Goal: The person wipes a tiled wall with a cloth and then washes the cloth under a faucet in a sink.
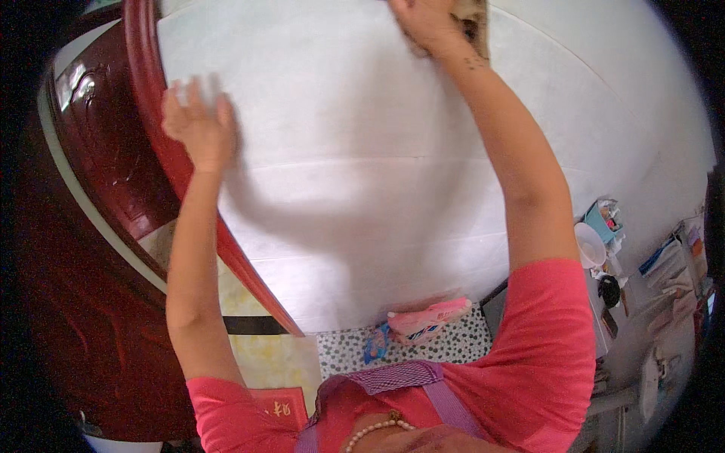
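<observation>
My left hand (200, 127) is raised against the white wall panel (332, 113), right beside the dark red door frame (143, 68). Its fingers are spread and slightly blurred, with nothing in them. Higher up, my right hand (430, 26) reaches to the top of the picture, where its fingertips are partly cut off. A tan and brown cloth (477, 30) shows beside and under that hand, against the wall. Both arms are stretched upward, and their shadows fall across the panel.
Below the wall, a pink-and-white package (429, 321) and a small blue packet (375, 344) lie on a green-dotted surface (336, 355). A dark red door (113, 128) stands at left. On the right are a white bowl (590, 245) and a light blue basket (603, 220).
</observation>
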A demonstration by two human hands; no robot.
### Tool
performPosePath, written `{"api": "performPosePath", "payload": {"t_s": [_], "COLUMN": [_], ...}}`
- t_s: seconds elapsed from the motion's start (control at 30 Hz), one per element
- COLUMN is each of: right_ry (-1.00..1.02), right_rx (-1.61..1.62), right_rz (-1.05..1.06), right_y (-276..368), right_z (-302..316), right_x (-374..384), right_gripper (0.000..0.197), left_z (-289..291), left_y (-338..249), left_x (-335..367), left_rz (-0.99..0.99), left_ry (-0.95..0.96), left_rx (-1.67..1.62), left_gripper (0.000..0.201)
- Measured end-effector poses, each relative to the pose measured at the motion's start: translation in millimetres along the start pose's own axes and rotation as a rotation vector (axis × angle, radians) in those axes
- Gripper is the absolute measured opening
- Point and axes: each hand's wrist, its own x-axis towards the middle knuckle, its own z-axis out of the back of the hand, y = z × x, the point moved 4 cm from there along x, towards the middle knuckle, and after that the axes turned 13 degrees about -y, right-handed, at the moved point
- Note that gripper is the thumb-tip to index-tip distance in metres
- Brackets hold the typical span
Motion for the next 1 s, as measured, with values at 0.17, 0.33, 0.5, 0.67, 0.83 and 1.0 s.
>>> {"api": "performPosePath", "payload": {"t_s": [0.17,0.33,0.5,0.67,0.83,1.0], "right_ry": [0.093,0.099,0.152,-0.184,-0.323,-0.282], "right_rx": [0.101,0.106,-0.001,0.046,-0.127,0.077], "right_rz": [0.062,0.043,-0.252,-0.052,0.009,-0.139], "right_y": [-18.2,-80.3,-225.7,-427.4,-435.9,-321.8], "right_z": [17.1,68.7,78.8,75.2,93.7,101.7], "right_x": [26.2,16.2,-37.8,-98.0,-105.0,-68.9], "right_gripper": [0.032,0.025,0.027,0.032,0.031,0.022], "left_z": [1.8,-11.5,-40.2,-68.1,-56.2,-22.8], "left_y": [-188.3,-272.3,-276.2,-298.9,-288.1,-257.5], "left_x": [24.1,38.6,27.6,33.1,31.5,40.9], "left_rz": [-0.125,-0.094,-0.122,-0.163,-0.171,-0.182], "left_ry": [0.037,0.073,0.031,0.009,-0.024,-0.076], "left_rx": [-0.395,-0.215,-0.146,-0.133,-0.112,-0.099], "left_gripper": [0.057,0.061,0.057,0.053,0.05,0.048]}}
